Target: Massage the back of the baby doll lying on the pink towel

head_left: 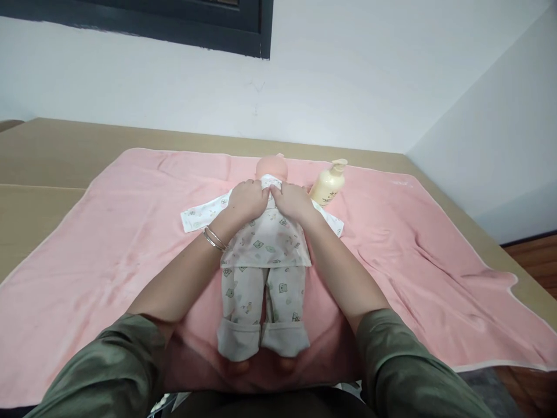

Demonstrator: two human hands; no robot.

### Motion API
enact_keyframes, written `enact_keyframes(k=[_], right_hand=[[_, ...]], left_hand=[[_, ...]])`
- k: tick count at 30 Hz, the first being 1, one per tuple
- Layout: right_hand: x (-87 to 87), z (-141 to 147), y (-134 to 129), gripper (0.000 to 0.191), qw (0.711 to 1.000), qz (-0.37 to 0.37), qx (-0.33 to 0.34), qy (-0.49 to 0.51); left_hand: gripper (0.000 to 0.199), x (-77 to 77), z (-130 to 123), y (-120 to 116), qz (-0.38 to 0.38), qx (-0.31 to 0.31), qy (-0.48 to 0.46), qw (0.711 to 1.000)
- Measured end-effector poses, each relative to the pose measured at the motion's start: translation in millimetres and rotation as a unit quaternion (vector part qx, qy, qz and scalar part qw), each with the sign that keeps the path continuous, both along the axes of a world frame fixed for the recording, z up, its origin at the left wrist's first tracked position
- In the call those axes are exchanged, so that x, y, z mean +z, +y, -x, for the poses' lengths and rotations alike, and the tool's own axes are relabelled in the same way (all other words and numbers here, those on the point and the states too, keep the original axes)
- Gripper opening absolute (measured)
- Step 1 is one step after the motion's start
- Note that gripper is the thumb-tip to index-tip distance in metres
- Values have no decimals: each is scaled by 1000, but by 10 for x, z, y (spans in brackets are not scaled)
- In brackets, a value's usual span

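A baby doll (pixel 271 166) lies on a pink blanket (pixel 143 232), its head away from me. It has on a white printed top (pixel 268 241) and white printed trousers (pixel 285 296) with turned-up cuffs. Both sleeves spread out to the sides. My left hand (pixel 249 200) is closed on the top near the collar, with a silver bangle on that wrist. Right beside it, my right hand (pixel 292 201) grips the other side of the collar, the thumbs almost touching. The fingertips are partly hidden by the hands and cloth.
A cream pump bottle (pixel 328 184) leans or lies on the blanket just beyond my right hand. The blanket covers much of a tan table (pixel 43 151). A white wall (pixel 339 75) rises behind it, with a dark frame (pixel 195 29) at upper left.
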State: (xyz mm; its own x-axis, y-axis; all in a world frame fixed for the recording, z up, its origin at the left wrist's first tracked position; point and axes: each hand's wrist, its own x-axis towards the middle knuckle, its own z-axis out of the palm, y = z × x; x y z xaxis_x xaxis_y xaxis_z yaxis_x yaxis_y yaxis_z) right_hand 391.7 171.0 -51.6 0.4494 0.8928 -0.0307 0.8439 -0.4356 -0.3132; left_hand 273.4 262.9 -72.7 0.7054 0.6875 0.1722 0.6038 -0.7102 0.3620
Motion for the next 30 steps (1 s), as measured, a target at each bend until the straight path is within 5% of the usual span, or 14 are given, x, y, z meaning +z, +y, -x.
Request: enact_keyframes(k=[7,13,30], right_hand=[[158,391,-215,60,999,19,27,-34],[-35,95,24,73,998,-5,-59,15],[-149,-64,86,63,999,-38,-5,9]], left_hand=[[67,-63,-27,211,100,59,-13,993],[49,-67,-15,-55,37,39,-20,998],[49,-208,-51,-124,-6,92,-36,995]])
